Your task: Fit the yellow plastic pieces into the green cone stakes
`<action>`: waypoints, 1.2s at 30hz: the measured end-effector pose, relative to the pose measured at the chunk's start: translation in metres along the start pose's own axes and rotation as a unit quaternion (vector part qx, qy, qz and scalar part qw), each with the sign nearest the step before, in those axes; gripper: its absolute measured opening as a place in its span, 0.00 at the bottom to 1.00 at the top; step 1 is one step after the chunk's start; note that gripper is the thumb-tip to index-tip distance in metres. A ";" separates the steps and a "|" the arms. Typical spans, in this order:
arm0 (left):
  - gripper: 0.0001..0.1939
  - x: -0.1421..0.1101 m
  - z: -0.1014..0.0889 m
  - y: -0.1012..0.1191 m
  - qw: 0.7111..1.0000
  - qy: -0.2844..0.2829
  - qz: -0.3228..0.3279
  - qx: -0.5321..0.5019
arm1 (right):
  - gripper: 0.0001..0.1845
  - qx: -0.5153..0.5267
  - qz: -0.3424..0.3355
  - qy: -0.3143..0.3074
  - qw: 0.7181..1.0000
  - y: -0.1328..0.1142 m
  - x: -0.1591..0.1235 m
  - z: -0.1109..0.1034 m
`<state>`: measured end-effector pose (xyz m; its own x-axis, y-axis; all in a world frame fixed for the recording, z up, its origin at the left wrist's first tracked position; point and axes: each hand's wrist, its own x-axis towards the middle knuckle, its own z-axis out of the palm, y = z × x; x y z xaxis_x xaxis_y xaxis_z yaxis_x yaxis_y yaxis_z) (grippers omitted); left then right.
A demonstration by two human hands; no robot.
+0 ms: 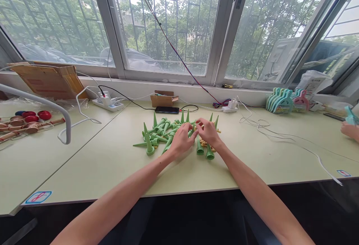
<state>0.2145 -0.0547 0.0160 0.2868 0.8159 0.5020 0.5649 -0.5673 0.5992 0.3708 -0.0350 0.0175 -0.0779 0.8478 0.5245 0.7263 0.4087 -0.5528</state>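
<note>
My left hand (183, 137) and my right hand (209, 132) meet, fingers bent and pinched, above a heap of green plastic spikes (159, 139). Between them shows part of a green spike (193, 127), which the left fingers grip; what the right fingertips pinch is too small to make out. Several spikes lie on their sides, while others stand point up, such as one spike (149, 146) at the heap's near left. By my right wrist, two hollow green spikes (210, 153) lie with their round openings towards me. Small yellowish parts (206, 144) are piled beside them, partly hidden.
Behind the heap lie a phone (167, 110) and a small open cardboard box (163, 98). Power strips (108, 104) and loose white cables (263, 125) cross the table (112, 170). Wooden toys stand at left, hangers (280, 101) at right. Another person's hand (350, 129) shows at the right edge.
</note>
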 end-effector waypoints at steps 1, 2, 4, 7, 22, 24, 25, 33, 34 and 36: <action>0.09 0.000 0.000 0.000 1.000 0.002 0.000 -0.002 | 0.10 0.019 0.000 0.010 1.000 -0.001 0.000 0.000; 0.09 0.000 0.000 0.000 1.000 0.003 0.000 -0.002 | 0.10 0.038 0.001 0.018 0.999 -0.001 0.000 0.000; 0.08 0.000 -0.001 0.001 1.000 0.002 0.001 -0.002 | 0.10 0.069 0.004 0.031 0.997 -0.002 0.001 0.000; 0.08 0.001 0.000 0.001 1.000 -0.001 0.001 -0.003 | 0.09 0.101 0.009 0.040 0.994 -0.003 0.001 0.001; 0.08 0.001 -0.001 0.003 1.000 -0.011 0.011 -0.018 | 0.12 0.280 0.109 0.016 0.954 0.003 0.004 0.009; 0.07 0.001 0.000 0.003 1.000 -0.011 0.009 -0.019 | 0.12 0.304 0.119 0.011 0.945 0.000 0.004 0.009; 0.07 0.001 0.000 0.002 1.000 -0.009 0.009 -0.018 | 0.12 0.314 0.123 0.008 0.941 -0.001 0.004 0.008; 0.07 0.001 0.000 0.001 1.000 -0.005 0.018 -0.018 | 0.11 0.337 0.121 0.003 0.934 0.000 0.003 0.010; 0.07 0.001 0.000 0.001 1.000 -0.004 0.019 -0.016 | 0.11 0.336 0.119 0.003 0.934 0.000 0.003 0.010; 0.07 0.000 -0.001 0.002 1.000 -0.004 0.019 -0.013 | 0.12 0.330 0.117 0.004 0.937 0.002 0.003 0.011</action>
<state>0.2150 -0.0555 0.0177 0.3132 0.7951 0.5194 0.5331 -0.5998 0.5967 0.3647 -0.0282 0.0108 0.0367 0.9387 0.3428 0.1433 0.3345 -0.9314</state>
